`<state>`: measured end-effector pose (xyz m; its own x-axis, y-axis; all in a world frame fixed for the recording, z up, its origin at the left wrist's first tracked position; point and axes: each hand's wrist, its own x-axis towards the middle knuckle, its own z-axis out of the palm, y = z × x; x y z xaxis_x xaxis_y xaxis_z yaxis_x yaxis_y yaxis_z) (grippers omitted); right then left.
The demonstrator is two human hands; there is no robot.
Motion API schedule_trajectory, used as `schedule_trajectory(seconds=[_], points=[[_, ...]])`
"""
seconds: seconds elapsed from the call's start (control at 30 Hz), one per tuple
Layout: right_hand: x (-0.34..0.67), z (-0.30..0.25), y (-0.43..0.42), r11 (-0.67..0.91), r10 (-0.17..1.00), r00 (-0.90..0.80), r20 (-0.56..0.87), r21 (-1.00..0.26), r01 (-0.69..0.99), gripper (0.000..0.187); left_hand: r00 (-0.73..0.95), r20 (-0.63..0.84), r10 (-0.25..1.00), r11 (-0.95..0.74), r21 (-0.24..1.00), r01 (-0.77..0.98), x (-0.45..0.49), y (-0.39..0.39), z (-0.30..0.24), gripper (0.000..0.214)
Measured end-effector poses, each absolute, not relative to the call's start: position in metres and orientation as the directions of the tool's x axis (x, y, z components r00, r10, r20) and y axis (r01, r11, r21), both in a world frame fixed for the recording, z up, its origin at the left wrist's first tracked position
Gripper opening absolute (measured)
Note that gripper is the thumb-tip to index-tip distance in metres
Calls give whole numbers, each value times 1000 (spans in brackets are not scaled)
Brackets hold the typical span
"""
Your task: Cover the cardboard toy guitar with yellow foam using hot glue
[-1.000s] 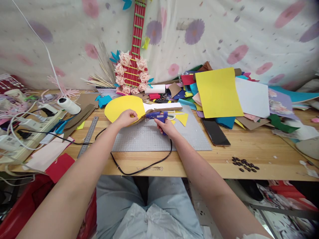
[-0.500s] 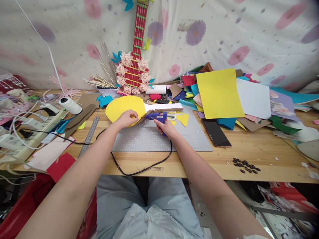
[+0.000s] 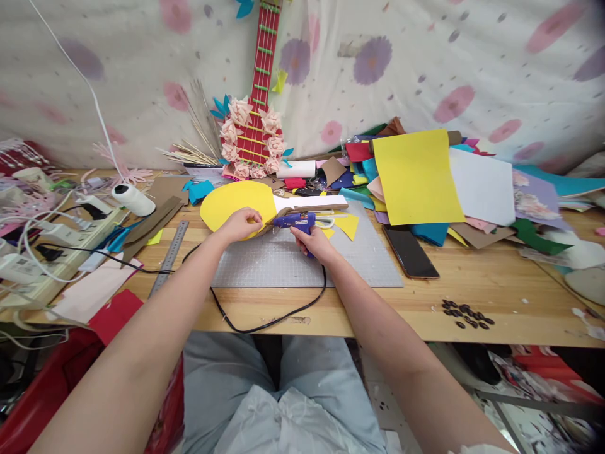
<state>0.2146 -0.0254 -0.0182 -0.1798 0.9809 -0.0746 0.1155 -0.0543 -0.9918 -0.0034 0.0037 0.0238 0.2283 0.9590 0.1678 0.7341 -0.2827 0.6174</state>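
My right hand (image 3: pixel 312 241) is wrapped round the grip of a blue hot glue gun (image 3: pixel 297 219), whose nozzle points left at the edge of a yellow and white paper guitar (image 3: pixel 231 205). My left hand (image 3: pixel 244 224) is closed, thumb and fingers pinched at the near edge of the yellow body. The guitar's white neck (image 3: pixel 321 202), with brown cardboard along its side, points right. Beneath lies a grey cutting mat (image 3: pixel 359 265). From the glue gun a black cord (image 3: pixel 283 325) loops over the table's front edge. Just what the nozzle touches is hard to make out.
A red guitar with paper roses (image 3: pixel 253 139) leans at the back. Right of the mat lie a phone (image 3: pixel 410 252), small black oval pieces (image 3: pixel 467 314) and piled coloured sheets (image 3: pixel 418 180). At left are a steel ruler (image 3: pixel 172 252), a thread spool (image 3: pixel 133 200) and a power strip (image 3: pixel 61 252).
The glue gun and my right hand have shifted very slightly left along the guitar's edge. My left hand keeps its pinch in nearly the same spot.
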Motion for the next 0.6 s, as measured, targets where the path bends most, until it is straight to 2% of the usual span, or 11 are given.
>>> schedule_trajectory(seconds=[0.6], points=[[213,-21,-27,-28,971,-231,-59,-990,137,38,195,140,971,-238,662,710,-7,12,20,14]])
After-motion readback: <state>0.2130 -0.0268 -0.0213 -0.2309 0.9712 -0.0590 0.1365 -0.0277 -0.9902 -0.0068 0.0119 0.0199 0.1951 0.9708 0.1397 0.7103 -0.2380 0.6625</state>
